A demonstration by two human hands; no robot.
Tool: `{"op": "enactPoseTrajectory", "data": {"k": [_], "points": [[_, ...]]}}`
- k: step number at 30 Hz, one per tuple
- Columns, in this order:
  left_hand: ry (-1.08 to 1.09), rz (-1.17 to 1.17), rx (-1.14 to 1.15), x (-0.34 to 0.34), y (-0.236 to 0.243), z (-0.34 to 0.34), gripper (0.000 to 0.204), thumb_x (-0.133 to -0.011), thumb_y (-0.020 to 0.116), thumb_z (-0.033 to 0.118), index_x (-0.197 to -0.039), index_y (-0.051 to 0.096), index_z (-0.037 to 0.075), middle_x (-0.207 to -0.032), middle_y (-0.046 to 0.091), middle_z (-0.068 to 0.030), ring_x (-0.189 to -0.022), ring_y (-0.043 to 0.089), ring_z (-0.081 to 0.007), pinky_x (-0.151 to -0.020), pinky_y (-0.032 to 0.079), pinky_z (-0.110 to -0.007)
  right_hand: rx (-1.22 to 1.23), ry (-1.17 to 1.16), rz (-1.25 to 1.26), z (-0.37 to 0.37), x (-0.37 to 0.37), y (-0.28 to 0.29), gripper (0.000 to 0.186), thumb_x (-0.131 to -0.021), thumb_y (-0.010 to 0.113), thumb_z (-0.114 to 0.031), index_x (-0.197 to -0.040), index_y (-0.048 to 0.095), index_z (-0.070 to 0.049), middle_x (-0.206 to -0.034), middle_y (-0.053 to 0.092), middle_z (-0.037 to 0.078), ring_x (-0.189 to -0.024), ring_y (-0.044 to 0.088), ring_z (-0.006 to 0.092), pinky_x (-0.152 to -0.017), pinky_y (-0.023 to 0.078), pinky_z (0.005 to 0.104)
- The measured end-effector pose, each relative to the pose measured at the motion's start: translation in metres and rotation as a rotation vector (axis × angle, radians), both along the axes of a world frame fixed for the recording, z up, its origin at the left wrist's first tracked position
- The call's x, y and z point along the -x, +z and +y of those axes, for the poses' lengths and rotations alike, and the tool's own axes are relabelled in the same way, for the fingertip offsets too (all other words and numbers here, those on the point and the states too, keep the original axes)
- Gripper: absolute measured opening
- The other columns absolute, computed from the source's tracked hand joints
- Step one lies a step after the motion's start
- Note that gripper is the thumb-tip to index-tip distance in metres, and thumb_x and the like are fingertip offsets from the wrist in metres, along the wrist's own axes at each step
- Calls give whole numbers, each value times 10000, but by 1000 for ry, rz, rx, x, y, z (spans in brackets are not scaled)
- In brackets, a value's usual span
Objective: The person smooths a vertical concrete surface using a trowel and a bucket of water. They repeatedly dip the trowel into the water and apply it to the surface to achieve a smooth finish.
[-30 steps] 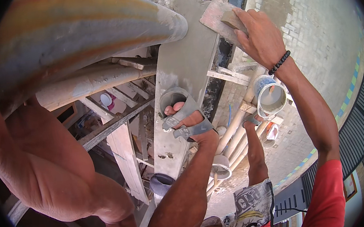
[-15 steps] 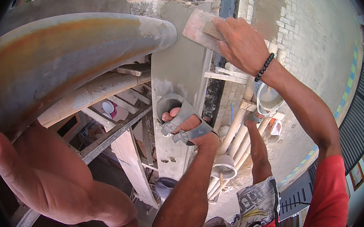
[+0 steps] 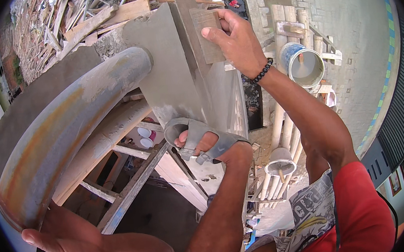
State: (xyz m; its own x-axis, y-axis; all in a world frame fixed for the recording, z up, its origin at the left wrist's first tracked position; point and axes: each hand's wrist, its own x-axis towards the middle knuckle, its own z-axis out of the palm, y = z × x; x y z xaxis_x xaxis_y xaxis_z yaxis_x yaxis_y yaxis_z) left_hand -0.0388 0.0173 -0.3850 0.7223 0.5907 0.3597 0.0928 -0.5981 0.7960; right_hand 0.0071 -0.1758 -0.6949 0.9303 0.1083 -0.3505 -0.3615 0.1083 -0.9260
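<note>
My right hand (image 3: 235, 44) grips a flat wooden float (image 3: 206, 34) against the upper side edge of a grey plastered concrete member (image 3: 161, 69). A dark bead bracelet circles that wrist. My left hand (image 3: 70, 240) is at the lower end of a large rust-streaked metal pipe (image 3: 71, 116); its thumb sticks out and its other fingers are hidden. The pipe's far end meets the plaster. My sandaled foot (image 3: 196, 145) rests low on the plastered member.
Below at right are bamboo poles (image 3: 279, 181), a blue-white bucket (image 3: 305, 66) and a smaller bucket (image 3: 280, 165). Timber beams (image 3: 135, 189) cross an open drop at lower left. Scrap wood (image 3: 82, 21) is piled above. A paved lane (image 3: 359, 54) runs at right.
My right hand and the float have moved up and left, with the float turned more upright along the edge. The view has swung, showing more scrap wood; my left hand appears lower.
</note>
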Motion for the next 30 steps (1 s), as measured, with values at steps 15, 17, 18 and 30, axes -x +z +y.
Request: {"op": "enactPoseTrajectory", "data": {"k": [15, 17, 18, 30], "points": [[-56, 90, -76, -2, -1, -6, 827, -894, 611, 476, -1418, 294, -80, -1456, 323, -200, -1386, 271, -283, -1204, 133, -458, -73, -77, 241, 22, 34, -11, 476, -801, 656, -238, -1133, 560, 90, -969, 668, 238, -904, 657, 331, -823, 500, 373], [-43, 77, -67, -4, 0, -8, 821, -902, 595, 482, -1426, 289, -71, -1465, 315, -196, -1387, 269, -282, -1203, 135, -456, -17, -70, 199, 27, 31, -9, 517, -804, 649, -244, -1178, 546, 97, -1010, 661, 262, -940, 655, 350, -841, 499, 385], [-32, 87, -72, -3, 3, -8, 822, -904, 585, 493, -1427, 291, -69, -1468, 317, -190, -1388, 268, -280, -1203, 134, -456, 46, -70, 236, 33, 42, -18, 538, -806, 645, -247, -1201, 536, 101, -1034, 655, 274, -958, 652, 362, -848, 497, 394], [3, 133, -35, 5, 13, 12, 767, -949, 506, 482, -1408, 313, -101, -1464, 332, -214, -1385, 279, -284, -1200, 117, -442, 16, 89, 716, -179, 248, -96, 569, -976, 534, -361, -1351, 472, 63, -1187, 624, 111, -1056, 565, 131, -958, 419, 270]]}}
